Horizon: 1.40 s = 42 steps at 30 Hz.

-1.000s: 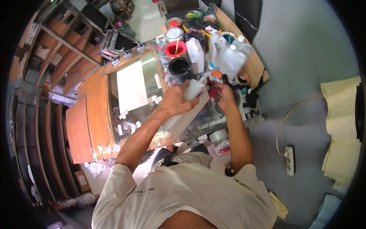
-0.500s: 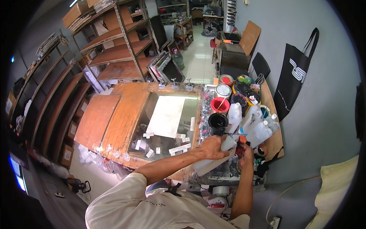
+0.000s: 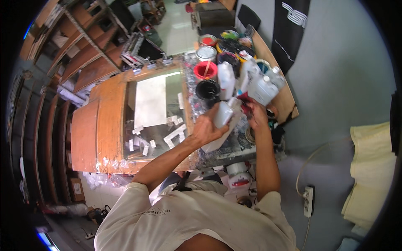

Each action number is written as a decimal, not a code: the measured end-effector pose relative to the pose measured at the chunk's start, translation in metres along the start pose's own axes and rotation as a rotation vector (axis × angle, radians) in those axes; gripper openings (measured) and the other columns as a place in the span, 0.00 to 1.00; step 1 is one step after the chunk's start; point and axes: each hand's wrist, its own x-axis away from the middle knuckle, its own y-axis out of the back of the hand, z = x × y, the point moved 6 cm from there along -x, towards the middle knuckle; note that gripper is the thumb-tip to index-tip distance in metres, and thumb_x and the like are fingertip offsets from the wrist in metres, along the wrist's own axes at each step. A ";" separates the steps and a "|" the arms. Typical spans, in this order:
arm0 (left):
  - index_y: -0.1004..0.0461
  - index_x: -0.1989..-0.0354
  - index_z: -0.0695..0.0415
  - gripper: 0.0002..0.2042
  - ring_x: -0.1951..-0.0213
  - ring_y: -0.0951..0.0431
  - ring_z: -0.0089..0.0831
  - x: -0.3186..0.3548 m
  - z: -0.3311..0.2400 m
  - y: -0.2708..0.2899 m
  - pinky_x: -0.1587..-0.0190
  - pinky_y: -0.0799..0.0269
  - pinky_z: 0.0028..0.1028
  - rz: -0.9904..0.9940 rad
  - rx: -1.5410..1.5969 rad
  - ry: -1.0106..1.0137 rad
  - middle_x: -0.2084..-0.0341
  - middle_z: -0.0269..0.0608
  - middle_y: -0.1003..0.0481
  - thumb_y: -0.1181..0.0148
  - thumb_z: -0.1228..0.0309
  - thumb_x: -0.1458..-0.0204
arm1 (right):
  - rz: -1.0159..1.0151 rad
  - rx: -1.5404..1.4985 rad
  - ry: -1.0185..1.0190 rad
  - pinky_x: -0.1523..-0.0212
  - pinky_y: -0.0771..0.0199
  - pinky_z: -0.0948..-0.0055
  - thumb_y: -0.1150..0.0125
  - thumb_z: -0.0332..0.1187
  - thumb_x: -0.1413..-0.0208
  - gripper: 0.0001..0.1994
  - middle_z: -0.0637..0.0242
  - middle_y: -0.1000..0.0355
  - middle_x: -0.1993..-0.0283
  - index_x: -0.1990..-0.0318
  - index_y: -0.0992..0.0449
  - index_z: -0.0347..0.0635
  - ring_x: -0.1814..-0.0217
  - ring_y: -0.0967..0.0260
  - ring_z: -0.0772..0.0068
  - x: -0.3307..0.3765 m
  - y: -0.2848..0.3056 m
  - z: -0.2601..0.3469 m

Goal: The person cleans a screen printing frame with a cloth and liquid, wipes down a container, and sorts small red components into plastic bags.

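Above the bench, white bottle in left hand

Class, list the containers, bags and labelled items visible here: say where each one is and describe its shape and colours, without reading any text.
White plastic bottle: in the left hand, tilted.
White jugs: upright, back right of the bench.
Red paint can: open, round, stick inside.
Black paint can: open, beside the red one.
Black bag: hanging on the wall, white emblem.
Right hand: beside the bottle's top.
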 end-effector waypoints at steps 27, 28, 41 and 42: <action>0.43 0.41 0.64 0.32 0.46 0.34 0.50 0.048 0.078 -0.070 0.46 0.38 0.42 -0.250 -0.061 0.061 0.46 0.56 0.35 0.34 0.68 0.53 | -0.509 -0.522 -0.035 0.58 0.22 0.66 0.55 0.24 0.45 0.12 0.54 0.25 0.59 0.57 0.27 0.32 0.59 0.25 0.60 0.000 0.093 -0.116; 0.42 0.41 0.63 0.32 0.44 0.36 0.50 0.072 0.082 -0.062 0.45 0.40 0.44 -0.214 -0.223 0.175 0.44 0.56 0.38 0.35 0.68 0.53 | -0.521 -0.521 -0.056 0.61 0.21 0.68 0.55 0.24 0.45 0.11 0.55 0.25 0.59 0.57 0.27 0.33 0.61 0.25 0.61 0.004 0.093 -0.120; 0.36 0.42 0.65 0.23 0.46 0.34 0.54 0.107 0.079 -0.058 0.44 0.41 0.45 -0.001 0.172 0.372 0.48 0.60 0.33 0.46 0.64 0.44 | -0.404 -0.491 -0.035 0.59 0.26 0.73 0.49 0.22 0.47 0.11 0.59 0.25 0.60 0.57 0.26 0.33 0.60 0.27 0.66 0.040 0.078 -0.136; 0.36 0.43 0.66 0.23 0.46 0.33 0.54 0.102 0.087 -0.064 0.44 0.40 0.45 -0.089 0.354 0.437 0.49 0.61 0.32 0.48 0.63 0.42 | -0.384 -0.480 -0.070 0.58 0.26 0.73 0.47 0.22 0.47 0.10 0.60 0.25 0.60 0.57 0.25 0.33 0.60 0.27 0.67 0.050 0.056 -0.149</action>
